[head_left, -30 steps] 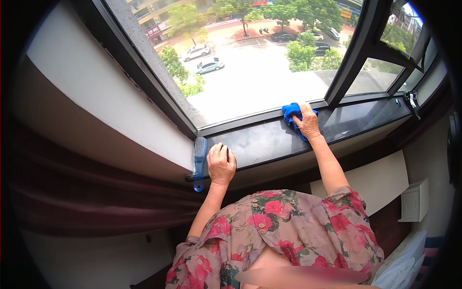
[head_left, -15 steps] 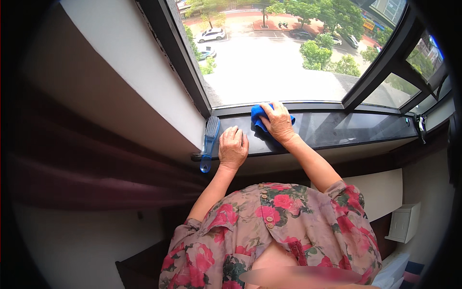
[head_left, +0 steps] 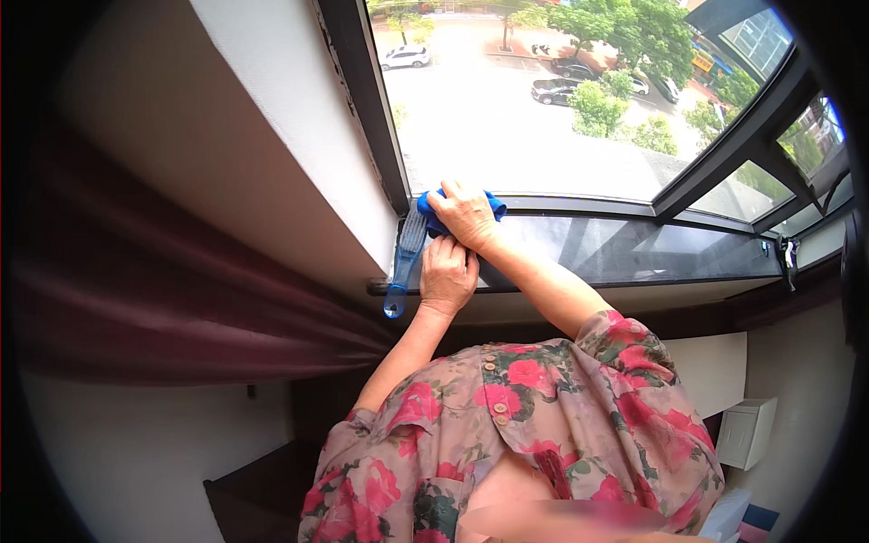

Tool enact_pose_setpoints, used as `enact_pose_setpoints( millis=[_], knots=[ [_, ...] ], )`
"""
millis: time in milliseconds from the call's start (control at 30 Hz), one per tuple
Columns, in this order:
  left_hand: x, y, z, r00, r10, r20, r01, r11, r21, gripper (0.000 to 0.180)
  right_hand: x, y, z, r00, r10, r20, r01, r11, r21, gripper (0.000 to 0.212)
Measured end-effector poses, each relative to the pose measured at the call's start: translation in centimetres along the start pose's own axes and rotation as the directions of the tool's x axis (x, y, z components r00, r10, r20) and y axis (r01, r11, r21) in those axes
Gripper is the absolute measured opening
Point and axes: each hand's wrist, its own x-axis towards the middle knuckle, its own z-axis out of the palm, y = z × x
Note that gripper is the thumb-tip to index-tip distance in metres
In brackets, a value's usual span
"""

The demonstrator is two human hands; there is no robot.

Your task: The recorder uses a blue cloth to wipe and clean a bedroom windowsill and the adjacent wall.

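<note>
My right hand (head_left: 467, 217) is closed on a bunched blue cloth (head_left: 496, 206), pressing it against the dark window sill (head_left: 625, 249) where the sill meets the frame near the left corner. Just below it, my left hand (head_left: 448, 274) lies palm down on the sill, its fingers stretched forward and holding nothing. Its fingertips come close to the cloth and the right wrist. A blue-handled scrub brush (head_left: 398, 281) with grey bristles lies left of both hands, its handle sticking out past the sill's front edge.
A dark-framed window (head_left: 665, 206) rises behind the sill, with a street below. On the left stand a white wall edge (head_left: 290, 136) and a dark purple curtain (head_left: 199, 299). At the right end, a window latch (head_left: 789, 258) hangs. A white cabinet (head_left: 746, 433) is lower right.
My right hand has slid the cloth leftward along the sill, up to the brush and in front of my left hand. My left hand stays nearly in place; the view has shifted slightly.
</note>
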Motion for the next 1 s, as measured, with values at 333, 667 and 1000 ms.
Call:
enact_pose_setpoints(
  millis=[333, 667, 1000],
  knots=[
    [-0.3, -0.1, 0.6, 0.999, -0.008, 0.044, 0.007, 0.999, 0.032, 0.032, -9.1, 10.3, -4.7, 0.947, 0.309, -0.089, -0.319, 0.940, -0.124, 0.031],
    [0.0, 0.1, 0.9, 0.997, -0.030, 0.064, 0.024, 0.995, 0.100, 0.036, -19.5, 23.2, -9.7, 0.788, 0.584, -0.195, -0.610, 0.700, -0.372, 0.040],
    [0.1, 0.5, 0.8, 0.993, -0.056, 0.109, 0.042, 0.992, 0.121, 0.039, -21.8, 26.8, -11.8, 0.666, 0.717, -0.208, -0.740, 0.600, -0.303, 0.054]
  ],
)
